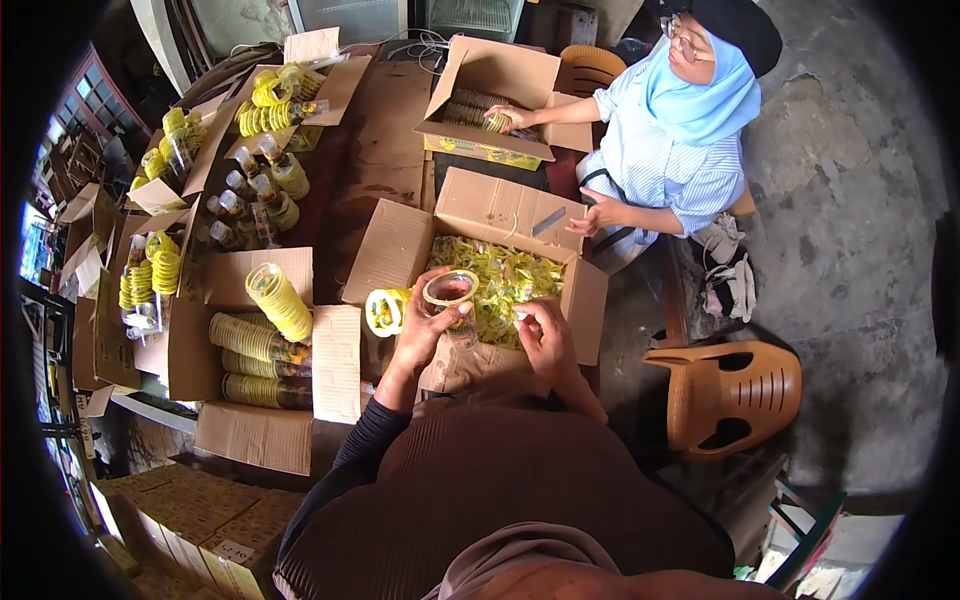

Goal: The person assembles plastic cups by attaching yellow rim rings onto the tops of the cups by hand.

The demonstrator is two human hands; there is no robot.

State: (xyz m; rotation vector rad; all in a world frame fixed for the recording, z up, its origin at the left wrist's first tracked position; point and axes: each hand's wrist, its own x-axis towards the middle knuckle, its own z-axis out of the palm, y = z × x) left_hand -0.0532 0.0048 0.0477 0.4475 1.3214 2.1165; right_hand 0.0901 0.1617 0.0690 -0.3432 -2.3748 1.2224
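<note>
Nearest the camera we find the wearer's ribbed brown garment (pixel 520 470). Beyond it, we note the left hand (pixel 422 328) grasping a clear, yellow-rimmed cup (pixel 452 289), mouth turned up, over the near side of an open carton (pixel 500 208) of yellow packets (pixel 500 268). The right hand (pixel 548 342), partly curled, is near the cup; we cannot tell whether it pinches anything.

Clear plastic cup (pixel 451 289), yellow-rimmed, open mouth up, gripped in left hand (pixel 424 328) over near side of open carton (pixel 480 205). Small yellow packets (pixel 495 268) heaped loose inside carton.
</note>
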